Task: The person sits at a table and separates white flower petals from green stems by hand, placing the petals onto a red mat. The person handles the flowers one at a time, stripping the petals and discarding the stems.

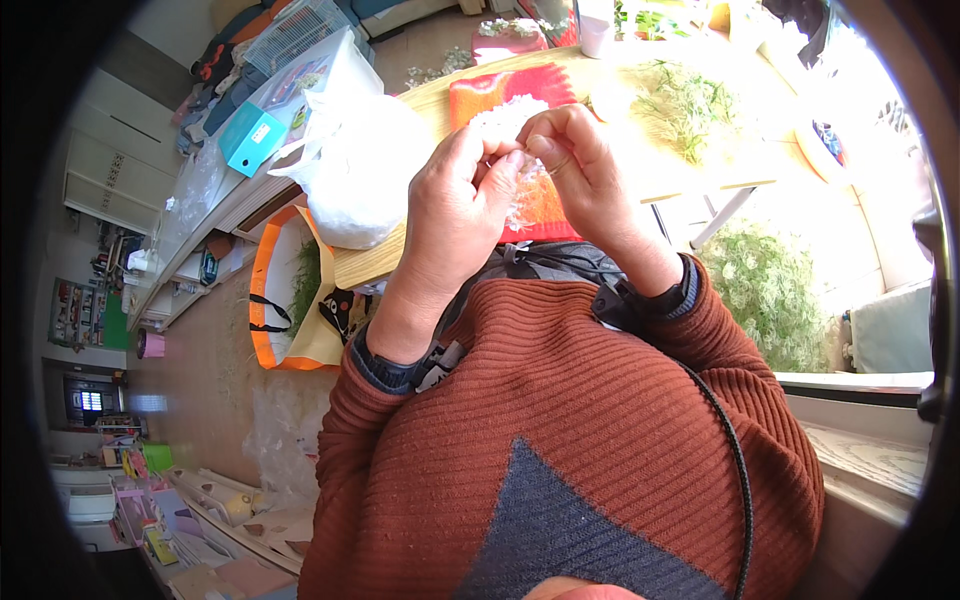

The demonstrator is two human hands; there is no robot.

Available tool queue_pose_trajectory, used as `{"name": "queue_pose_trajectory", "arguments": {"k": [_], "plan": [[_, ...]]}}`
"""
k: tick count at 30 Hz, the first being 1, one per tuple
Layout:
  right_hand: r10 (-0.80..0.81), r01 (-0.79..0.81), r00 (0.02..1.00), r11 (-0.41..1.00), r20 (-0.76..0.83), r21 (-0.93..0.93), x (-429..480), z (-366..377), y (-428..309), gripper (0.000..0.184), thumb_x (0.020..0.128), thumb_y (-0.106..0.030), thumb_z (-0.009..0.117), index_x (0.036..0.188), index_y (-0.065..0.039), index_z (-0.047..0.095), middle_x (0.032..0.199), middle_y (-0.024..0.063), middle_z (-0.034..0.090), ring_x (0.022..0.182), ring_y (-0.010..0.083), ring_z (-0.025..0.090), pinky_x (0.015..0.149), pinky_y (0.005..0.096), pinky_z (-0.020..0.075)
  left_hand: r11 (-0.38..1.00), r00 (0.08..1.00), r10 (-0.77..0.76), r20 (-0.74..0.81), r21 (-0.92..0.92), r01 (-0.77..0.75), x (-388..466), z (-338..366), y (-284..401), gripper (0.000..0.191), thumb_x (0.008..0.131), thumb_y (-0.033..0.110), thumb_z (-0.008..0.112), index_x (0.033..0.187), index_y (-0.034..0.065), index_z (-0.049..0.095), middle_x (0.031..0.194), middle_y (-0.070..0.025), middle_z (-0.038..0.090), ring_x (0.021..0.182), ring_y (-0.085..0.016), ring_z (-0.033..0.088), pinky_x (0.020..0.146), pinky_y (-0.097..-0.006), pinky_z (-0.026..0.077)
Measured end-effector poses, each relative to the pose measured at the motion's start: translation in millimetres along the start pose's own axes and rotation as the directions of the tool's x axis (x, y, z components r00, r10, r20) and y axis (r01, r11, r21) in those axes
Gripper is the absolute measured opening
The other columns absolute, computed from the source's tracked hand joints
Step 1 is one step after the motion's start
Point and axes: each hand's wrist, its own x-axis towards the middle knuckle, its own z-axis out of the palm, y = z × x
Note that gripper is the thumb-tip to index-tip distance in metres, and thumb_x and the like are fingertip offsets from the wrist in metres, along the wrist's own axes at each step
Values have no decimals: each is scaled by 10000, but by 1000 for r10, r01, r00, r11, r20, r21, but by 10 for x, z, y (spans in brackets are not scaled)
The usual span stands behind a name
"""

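Note:
My left hand [459, 196] and my right hand [581, 169] meet above a red and orange cloth [541, 206] at the wooden table's near edge. Thumbs and fingertips of both hands pinch something small between them, too small to tell. Below and behind the fingertips, a heap of small white pieces [510, 112] lies on the cloth, with whitish strands hanging or lying under the hands. A full white plastic bag [356, 172] stands just left of my left hand. Green feathery sprigs [694, 109] lie on the table at the right, in bright glare.
An orange-rimmed bag [262, 330] with greenery stands on the floor at the left. Beyond the white bag are a teal box [252, 139] and a wire cage [296, 37] on a cabinet. A white cup [596, 36] stands at the table's far side. More green sprigs [765, 289] lie low at the right.

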Motion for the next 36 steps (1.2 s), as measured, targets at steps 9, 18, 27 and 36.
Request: {"name": "queue_pose_trajectory", "arguments": {"k": [9, 18, 27, 36], "plan": [[87, -75, 993, 988, -83, 134, 2, 49, 19, 108, 885, -22, 581, 819, 5, 499, 758, 94, 561, 698, 214, 546, 665, 305, 454, 984, 993, 116, -7, 139, -114, -21, 11, 91, 110, 910, 75, 603, 942, 17, 515, 793, -97, 622, 688, -178, 621, 647, -294, 502], [117, -105, 992, 973, -48, 207, -10, 53, 17, 91, 898, -28, 564, 832, 0, 509, 766, 77, 546, 719, 173, 529, 668, 289, 448, 992, 994, -95, 49, -78, 98, 2, -10, 89, 116, 848, 27, 634, 923, -4, 551, 791, -57, 632, 670, -112, 614, 625, -258, 514], [100, -91, 993, 985, -56, 150, -18, 73, 38, 94, 900, -34, 559, 825, 0, 513, 753, 83, 524, 707, 197, 519, 652, 304, 440, 990, 991, -113, 66, -82, 118, -4, -15, 37, 107, 843, 44, 644, 906, -7, 574, 797, -67, 635, 676, -116, 619, 623, -259, 513], [119, -120, 993, 987, 14, 104, -17, 10, 28, 100, 976, -81, 492, 912, -5, 506, 852, 11, 553, 789, 71, 494, 723, 228, 438, 1000, 1000, -5, 16, 8, 5, -10, 5, -26, 126, 902, 68, 601, 975, 3, 522, 781, -88, 629, 666, -166, 636, 619, -284, 516]]}}
